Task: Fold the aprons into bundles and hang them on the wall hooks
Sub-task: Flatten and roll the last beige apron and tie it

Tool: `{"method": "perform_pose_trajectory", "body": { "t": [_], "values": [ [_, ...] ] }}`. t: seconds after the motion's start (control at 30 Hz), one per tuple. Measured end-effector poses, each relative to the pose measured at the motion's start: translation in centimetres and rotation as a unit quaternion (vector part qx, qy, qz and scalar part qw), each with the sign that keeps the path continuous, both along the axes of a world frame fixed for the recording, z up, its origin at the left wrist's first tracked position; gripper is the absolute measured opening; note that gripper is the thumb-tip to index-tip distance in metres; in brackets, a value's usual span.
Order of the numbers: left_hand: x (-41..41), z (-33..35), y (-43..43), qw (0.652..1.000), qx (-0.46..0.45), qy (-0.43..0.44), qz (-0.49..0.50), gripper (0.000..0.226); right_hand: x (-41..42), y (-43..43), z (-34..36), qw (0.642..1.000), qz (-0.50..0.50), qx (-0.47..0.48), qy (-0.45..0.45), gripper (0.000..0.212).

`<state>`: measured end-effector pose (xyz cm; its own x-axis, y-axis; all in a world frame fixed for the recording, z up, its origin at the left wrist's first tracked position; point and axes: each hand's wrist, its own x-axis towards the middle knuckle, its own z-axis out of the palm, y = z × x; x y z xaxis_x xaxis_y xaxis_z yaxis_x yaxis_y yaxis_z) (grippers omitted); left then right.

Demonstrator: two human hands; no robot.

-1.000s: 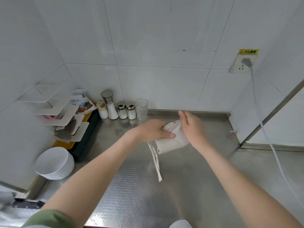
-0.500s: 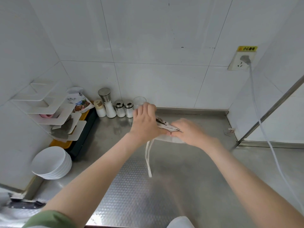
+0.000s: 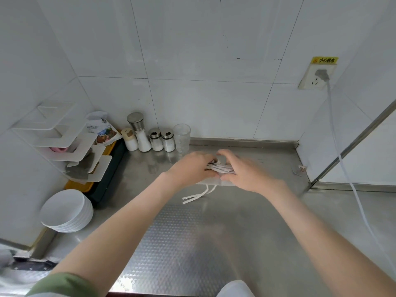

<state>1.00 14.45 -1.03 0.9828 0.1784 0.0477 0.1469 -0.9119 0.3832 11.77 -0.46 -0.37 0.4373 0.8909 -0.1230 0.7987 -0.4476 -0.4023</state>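
Note:
A small folded bundle of off-white apron lies low over the steel counter, near the back wall. My left hand grips its left end with curled fingers. My right hand holds the right side, thumb under the bundle and fingers over its top. Two white apron strings trail from under the bundle onto the counter toward me. Most of the cloth is hidden between my hands. No wall hooks are in view.
Shakers, a grinder and a clear glass stand along the back wall. A white corner shelf and stacked white bowls sit at the left. A wall socket at the right has a white cable hanging down.
Both hands have lowered the bundle toward the counter. The strings, which hung free before, now lie on the steel. My right hand has shifted over the bundle's top.

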Motion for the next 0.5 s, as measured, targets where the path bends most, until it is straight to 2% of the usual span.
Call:
{"method": "perform_pose_trajectory", "body": {
  "t": [0.07, 0.13, 0.33, 0.4, 0.5],
  "values": [
    [-0.14, -0.23, -0.10, 0.999, -0.001, -0.006, -0.052, 0.026, 0.46, -0.33, -0.07, 0.993, -0.003, -0.014, 0.116, 0.064],
    [-0.29, -0.36, -0.25, 0.997, 0.015, -0.018, -0.077, 0.025, 0.71, -0.57, -0.30, 0.982, -0.009, 0.019, 0.187, 0.042],
    [-0.08, -0.69, -0.45, 0.995, 0.048, 0.017, -0.088, 0.030, 0.97, -0.33, -0.73, 0.970, -0.045, 0.103, 0.214, 0.011],
    [-0.05, -0.79, -0.54, 0.996, 0.034, 0.021, -0.077, 0.038, 0.77, -0.14, -0.48, 0.959, -0.058, 0.120, 0.250, 0.014],
    [-0.03, -0.71, -0.69, 1.000, 0.001, 0.016, -0.023, 0.063, 0.53, 0.19, -0.31, 0.930, -0.073, 0.168, 0.319, 0.028]
  ]
}}
